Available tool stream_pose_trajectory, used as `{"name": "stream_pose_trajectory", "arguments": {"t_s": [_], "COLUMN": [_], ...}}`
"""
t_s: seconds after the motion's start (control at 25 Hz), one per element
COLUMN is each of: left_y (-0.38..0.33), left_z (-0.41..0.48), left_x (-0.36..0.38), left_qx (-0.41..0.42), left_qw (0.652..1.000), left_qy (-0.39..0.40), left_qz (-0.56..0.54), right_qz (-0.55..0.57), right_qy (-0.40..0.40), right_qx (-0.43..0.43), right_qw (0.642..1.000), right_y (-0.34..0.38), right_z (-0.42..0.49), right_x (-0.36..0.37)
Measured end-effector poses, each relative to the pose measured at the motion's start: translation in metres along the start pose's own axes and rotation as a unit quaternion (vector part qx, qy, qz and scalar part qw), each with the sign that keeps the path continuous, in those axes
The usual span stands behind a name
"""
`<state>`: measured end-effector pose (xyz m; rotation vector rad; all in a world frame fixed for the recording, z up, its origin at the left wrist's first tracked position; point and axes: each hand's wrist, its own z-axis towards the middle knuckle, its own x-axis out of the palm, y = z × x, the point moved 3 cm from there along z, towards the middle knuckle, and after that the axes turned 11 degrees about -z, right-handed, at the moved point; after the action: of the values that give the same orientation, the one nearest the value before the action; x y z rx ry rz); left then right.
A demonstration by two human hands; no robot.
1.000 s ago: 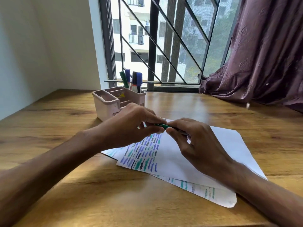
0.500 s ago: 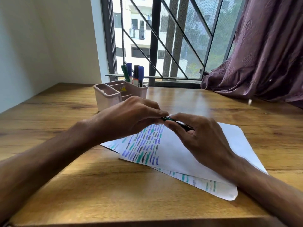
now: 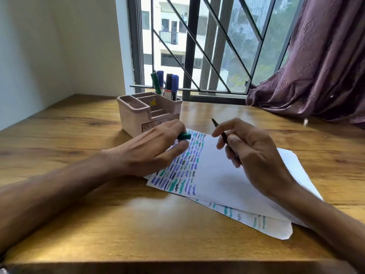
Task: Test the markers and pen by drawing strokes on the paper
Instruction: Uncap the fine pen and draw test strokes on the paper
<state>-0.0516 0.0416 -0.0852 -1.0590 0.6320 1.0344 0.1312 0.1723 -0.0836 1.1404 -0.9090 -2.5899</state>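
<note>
A white sheet of paper [image 3: 217,175] lies on the wooden desk, its left part covered with several blue, green and dark strokes. My right hand [image 3: 250,153] holds a thin dark pen [image 3: 222,133] above the paper, its uncapped tip pointing up and away. My left hand [image 3: 154,149] rests at the paper's left edge and pinches the green cap [image 3: 184,136]. A pink organiser [image 3: 138,117] behind my left hand holds several markers [image 3: 166,84] upright.
A second marked sheet [image 3: 256,220] sticks out under the top one. A window with a black grille [image 3: 207,46] runs along the desk's far edge. A purple curtain [image 3: 320,66] drapes onto the desk at the back right. A white wall stands at the left.
My hands were together on the pen; they have pulled apart. The green cap came off in my left hand and the pen stayed in my right.
</note>
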Motion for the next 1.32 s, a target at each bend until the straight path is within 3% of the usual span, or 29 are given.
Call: {"name": "stream_pose_trajectory", "arguments": {"t_s": [0.16,0.32,0.68,0.88,1.04,1.32], "left_y": [0.005,0.005,0.004,0.004,0.004,-0.002], "left_z": [0.002,0.002,0.002,0.002,0.002,-0.001], "left_x": [0.013,0.014,0.015,0.017,0.018,0.021], "left_qx": [-0.027,-0.040,-0.060,-0.053,-0.053,-0.052], "left_qw": [0.998,0.998,0.996,0.998,0.998,0.998], "left_qy": [0.059,0.055,0.057,0.040,0.031,0.034], "left_qz": [0.012,0.004,0.011,0.020,0.020,0.033], "right_qz": [0.192,0.257,0.265,0.305,0.276,0.168], "right_qy": [0.072,0.132,0.108,0.124,0.141,0.183], "right_qx": [0.057,0.083,0.121,0.166,0.188,0.138], "right_qw": [0.977,0.954,0.950,0.929,0.932,0.959], "right_y": [-0.004,-0.003,0.005,0.001,0.002,0.023], "right_z": [0.004,0.002,0.000,0.002,0.002,-0.014], "right_x": [0.004,0.008,0.010,0.016,0.016,-0.006]}}
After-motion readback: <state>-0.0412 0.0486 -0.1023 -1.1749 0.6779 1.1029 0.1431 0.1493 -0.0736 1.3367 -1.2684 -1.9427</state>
